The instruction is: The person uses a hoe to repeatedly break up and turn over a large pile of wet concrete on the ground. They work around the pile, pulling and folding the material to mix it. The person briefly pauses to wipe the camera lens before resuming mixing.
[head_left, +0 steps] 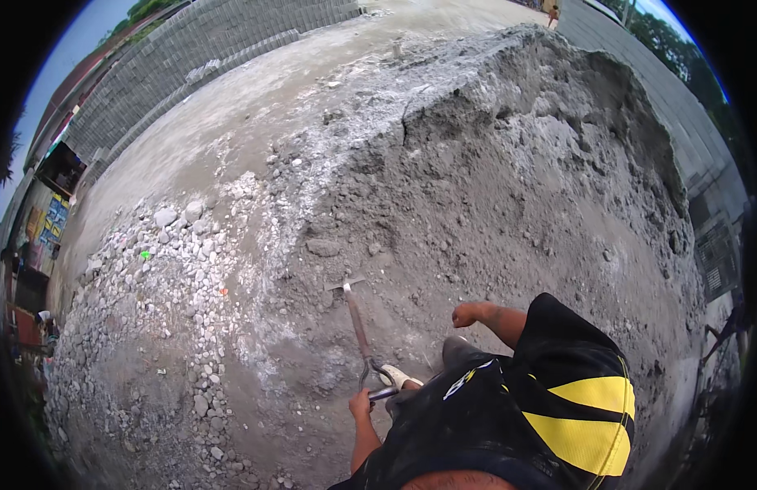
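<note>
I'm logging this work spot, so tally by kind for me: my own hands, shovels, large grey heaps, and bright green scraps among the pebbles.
Hands: 2 (left hand, right hand)
Shovel: 1
Large grey heap: 1
Bright green scrap: 1
Total: 5

- Bright outdoor daylight fills the scene; shadows are soft.
- The pale road (444, 18) glares nearly white toward the top.
- Fisheye distortion bends the block stacks (207, 49) near the rim.
- Black corners frame the view; far-edge details look smeared.
</note>
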The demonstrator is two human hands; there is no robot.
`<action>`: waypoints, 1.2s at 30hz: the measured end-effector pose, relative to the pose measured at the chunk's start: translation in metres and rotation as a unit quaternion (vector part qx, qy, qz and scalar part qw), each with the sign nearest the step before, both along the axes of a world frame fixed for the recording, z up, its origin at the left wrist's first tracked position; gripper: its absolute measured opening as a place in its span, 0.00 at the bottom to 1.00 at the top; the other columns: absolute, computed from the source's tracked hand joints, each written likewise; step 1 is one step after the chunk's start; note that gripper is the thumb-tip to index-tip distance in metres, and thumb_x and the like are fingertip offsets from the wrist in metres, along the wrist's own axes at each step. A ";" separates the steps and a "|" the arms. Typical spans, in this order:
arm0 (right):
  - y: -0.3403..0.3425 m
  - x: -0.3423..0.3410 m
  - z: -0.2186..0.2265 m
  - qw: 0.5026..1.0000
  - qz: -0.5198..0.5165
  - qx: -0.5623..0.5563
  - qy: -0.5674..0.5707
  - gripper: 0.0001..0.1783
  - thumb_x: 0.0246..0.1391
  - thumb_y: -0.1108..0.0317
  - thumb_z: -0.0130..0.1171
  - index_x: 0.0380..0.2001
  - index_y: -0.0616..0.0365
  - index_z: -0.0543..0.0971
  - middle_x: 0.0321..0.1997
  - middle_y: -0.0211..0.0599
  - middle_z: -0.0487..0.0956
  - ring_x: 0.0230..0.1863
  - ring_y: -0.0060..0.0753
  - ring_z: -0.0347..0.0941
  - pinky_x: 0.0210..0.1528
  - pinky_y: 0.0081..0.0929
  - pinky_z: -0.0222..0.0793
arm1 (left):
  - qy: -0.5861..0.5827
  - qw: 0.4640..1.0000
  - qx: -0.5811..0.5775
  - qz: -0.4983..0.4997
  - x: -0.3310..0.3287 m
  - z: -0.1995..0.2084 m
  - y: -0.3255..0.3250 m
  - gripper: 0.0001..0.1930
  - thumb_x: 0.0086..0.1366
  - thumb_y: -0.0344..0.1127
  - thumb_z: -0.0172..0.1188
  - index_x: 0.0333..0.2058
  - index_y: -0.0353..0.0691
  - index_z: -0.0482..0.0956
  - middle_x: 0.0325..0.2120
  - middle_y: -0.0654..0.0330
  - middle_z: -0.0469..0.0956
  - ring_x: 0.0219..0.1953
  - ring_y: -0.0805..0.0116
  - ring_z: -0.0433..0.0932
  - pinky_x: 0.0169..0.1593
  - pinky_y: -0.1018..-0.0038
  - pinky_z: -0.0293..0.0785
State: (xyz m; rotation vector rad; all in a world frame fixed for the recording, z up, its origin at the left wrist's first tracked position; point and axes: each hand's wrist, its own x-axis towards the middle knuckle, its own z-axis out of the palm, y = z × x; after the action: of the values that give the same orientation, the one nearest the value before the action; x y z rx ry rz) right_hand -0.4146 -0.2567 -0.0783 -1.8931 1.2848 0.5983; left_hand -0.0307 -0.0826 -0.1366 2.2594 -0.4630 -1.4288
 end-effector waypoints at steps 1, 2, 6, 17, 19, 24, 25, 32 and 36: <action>-0.015 0.000 0.010 1.000 0.015 0.002 -0.011 0.20 0.44 0.54 0.51 0.37 0.54 0.77 0.39 0.43 0.76 0.42 0.45 0.71 0.45 0.36 0.65 | -0.013 1.000 -0.013 -0.001 0.001 -0.005 0.004 0.18 0.48 0.42 0.53 0.27 0.29 0.75 0.17 0.51 0.74 0.14 0.64 0.75 0.15 0.73 0.68; -0.028 0.002 0.031 1.000 0.006 -0.020 -0.002 0.19 0.42 0.57 0.49 0.36 0.55 0.77 0.39 0.44 0.76 0.42 0.46 0.71 0.43 0.39 0.65 | -0.013 1.000 -0.013 0.005 -0.002 -0.008 0.006 0.18 0.48 0.42 0.53 0.27 0.29 0.75 0.17 0.51 0.74 0.14 0.64 0.75 0.15 0.73 0.68; -0.092 -0.017 0.080 0.984 -0.035 -0.152 -0.086 0.19 0.45 0.57 0.49 0.38 0.57 0.75 0.38 0.47 0.76 0.42 0.46 0.71 0.43 0.36 0.66 | -0.042 0.990 -0.084 0.104 -0.027 -0.004 0.015 0.18 0.49 0.43 0.54 0.30 0.31 0.72 0.16 0.53 0.73 0.12 0.65 0.72 0.13 0.73 0.68; -0.131 -0.148 0.182 0.968 -0.018 -0.234 -0.086 0.21 0.49 0.57 0.48 0.41 0.61 0.73 0.40 0.46 0.75 0.43 0.45 0.71 0.44 0.35 0.65 | 0.053 0.952 -0.088 0.287 -0.103 0.009 0.041 0.20 0.57 0.48 0.52 0.37 0.36 0.66 0.14 0.59 0.67 0.12 0.69 0.69 0.13 0.77 0.64; -0.123 -0.181 0.183 0.969 -0.078 -0.222 -0.073 0.20 0.49 0.58 0.49 0.41 0.61 0.74 0.40 0.46 0.75 0.43 0.44 0.71 0.44 0.35 0.65 | 0.093 0.951 -0.074 0.285 -0.120 0.006 0.045 0.20 0.57 0.49 0.51 0.36 0.36 0.68 0.14 0.59 0.67 0.12 0.69 0.69 0.13 0.77 0.64; -0.077 -0.232 0.154 0.974 -0.113 -0.192 -0.042 0.20 0.49 0.56 0.49 0.40 0.59 0.75 0.41 0.45 0.75 0.44 0.44 0.70 0.45 0.35 0.65 | 0.042 0.992 -0.041 0.109 -0.161 -0.024 0.048 0.18 0.54 0.50 0.52 0.26 0.37 0.75 0.17 0.55 0.72 0.15 0.67 0.72 0.16 0.72 0.66; -0.069 -0.243 0.131 0.976 -0.123 -0.175 -0.046 0.21 0.48 0.56 0.49 0.40 0.59 0.75 0.41 0.44 0.75 0.44 0.44 0.70 0.45 0.35 0.65 | 0.042 0.993 -0.046 0.101 -0.161 -0.041 0.048 0.18 0.54 0.50 0.52 0.26 0.37 0.75 0.17 0.55 0.72 0.15 0.67 0.72 0.16 0.72 0.66; 0.022 -0.252 0.019 0.985 -0.149 -0.061 -0.069 0.19 0.43 0.57 0.50 0.35 0.57 0.77 0.36 0.43 0.77 0.40 0.44 0.72 0.43 0.37 0.65 | -0.114 0.963 -0.168 -0.178 -0.183 -0.033 0.028 0.09 0.50 0.36 0.53 0.25 0.37 0.79 0.19 0.54 0.75 0.16 0.69 0.73 0.19 0.72 0.68; 0.076 -0.247 -0.042 0.969 -0.238 0.056 -0.047 0.17 0.43 0.55 0.51 0.28 0.55 0.79 0.23 0.33 0.77 0.22 0.28 0.73 0.26 0.29 0.68 | -0.005 0.995 -0.080 -0.055 -0.185 -0.009 0.010 0.09 0.49 0.35 0.54 0.26 0.37 0.79 0.18 0.56 0.75 0.16 0.69 0.73 0.18 0.73 0.68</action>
State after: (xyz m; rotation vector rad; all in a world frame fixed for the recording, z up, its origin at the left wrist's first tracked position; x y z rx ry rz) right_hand -0.6619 -0.1804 -0.1201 -1.4298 1.5380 0.3172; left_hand -0.2162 -0.0725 -0.1451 2.1426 -0.6905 -1.3815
